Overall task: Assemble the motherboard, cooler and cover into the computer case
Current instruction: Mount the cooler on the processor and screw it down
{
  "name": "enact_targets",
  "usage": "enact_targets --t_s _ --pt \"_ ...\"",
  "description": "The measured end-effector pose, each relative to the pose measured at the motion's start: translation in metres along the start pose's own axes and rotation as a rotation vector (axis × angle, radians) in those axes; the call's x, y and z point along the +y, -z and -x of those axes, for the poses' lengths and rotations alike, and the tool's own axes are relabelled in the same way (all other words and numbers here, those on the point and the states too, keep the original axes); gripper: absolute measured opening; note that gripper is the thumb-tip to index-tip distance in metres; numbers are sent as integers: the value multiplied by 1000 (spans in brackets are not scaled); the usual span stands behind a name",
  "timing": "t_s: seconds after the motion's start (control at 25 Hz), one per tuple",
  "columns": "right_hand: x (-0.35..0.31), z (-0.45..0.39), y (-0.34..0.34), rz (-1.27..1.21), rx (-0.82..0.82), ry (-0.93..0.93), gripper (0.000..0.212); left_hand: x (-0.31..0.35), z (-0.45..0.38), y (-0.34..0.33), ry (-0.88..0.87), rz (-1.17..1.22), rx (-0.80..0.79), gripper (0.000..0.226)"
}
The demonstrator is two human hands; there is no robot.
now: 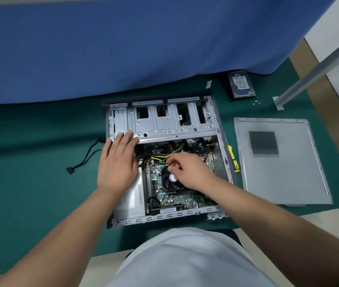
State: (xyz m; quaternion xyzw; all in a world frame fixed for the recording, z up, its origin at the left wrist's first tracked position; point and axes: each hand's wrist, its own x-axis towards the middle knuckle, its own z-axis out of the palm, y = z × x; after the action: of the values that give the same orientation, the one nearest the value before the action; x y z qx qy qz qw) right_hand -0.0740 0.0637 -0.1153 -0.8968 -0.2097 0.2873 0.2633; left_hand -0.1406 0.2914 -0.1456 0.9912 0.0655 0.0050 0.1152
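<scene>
Head view: my right hand hovers curled over the cooler, its hold unclear; my left hand rests flat on the case; the cover lies rightward.

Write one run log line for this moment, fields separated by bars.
left hand flat on case edge | right hand fingers curled at cables above cooler | cover off, right of case | screwdriver between them

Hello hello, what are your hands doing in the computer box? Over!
Left hand flat on case frame. Right hand curled over cooler, grip contents unclear. Cover off, right of case. Yellow cables crowd the motherboard.
</scene>
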Motion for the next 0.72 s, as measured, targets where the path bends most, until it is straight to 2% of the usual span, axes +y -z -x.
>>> enact_targets --t_s 0.16,0.32,0.4,0.52,0.72 --pt "-29 -49 -35 198 -134 110 38 0 -3 -3 17 -57 1 60" --pt "-45 -79 -56 324 -209 20 13 0 -4 -5 16 -63 -3 62" --pt "-46 -82 -59 295 -159 20 7 -1 -5 -5 17 -67 -9 62" --pt "-33 -70 -50 161 -11 75 13 -2 -3 -3 -2 -27 19 60" --pt "10 -27 -33 -97 154 -38 14 -2 -1 -1 2 149 117 43"
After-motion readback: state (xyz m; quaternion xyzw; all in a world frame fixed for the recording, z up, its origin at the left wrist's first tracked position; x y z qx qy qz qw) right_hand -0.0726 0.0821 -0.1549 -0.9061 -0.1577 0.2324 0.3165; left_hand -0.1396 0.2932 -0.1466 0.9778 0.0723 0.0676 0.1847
